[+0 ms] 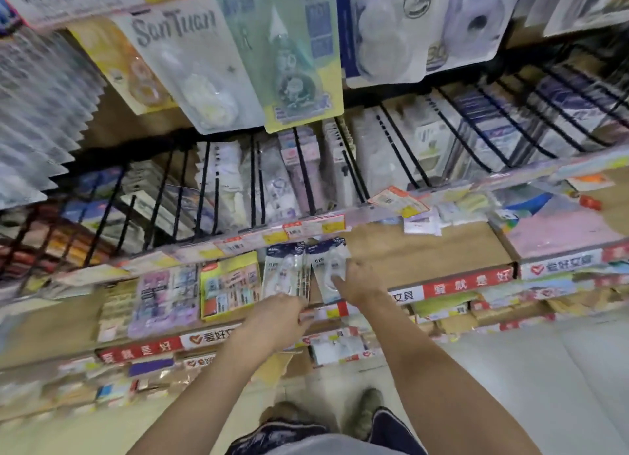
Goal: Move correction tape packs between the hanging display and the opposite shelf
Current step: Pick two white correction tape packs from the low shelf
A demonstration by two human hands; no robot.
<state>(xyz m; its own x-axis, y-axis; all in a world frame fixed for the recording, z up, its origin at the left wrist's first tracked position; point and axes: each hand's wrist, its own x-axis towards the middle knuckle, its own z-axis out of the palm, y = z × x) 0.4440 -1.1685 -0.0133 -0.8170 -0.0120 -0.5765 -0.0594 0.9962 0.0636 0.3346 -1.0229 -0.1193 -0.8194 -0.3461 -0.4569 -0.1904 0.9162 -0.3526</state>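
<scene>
— Can you read the correction tape packs (284, 270) in front of you?

— No, their print is smeared by blur. My left hand (284, 313) covers their lower edge, so I can't tell how my grip sits there.

— And the right hand (357, 281)?

— Its fingertips blur into the pack (328, 270); pinching or just touching, I can't say.

— Above?

— The hanging blister cards (204, 73) are cut off by the top edge.

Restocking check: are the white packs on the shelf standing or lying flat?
Standing: both white packs rest upright on the shelf, steadied by both hands.
</scene>
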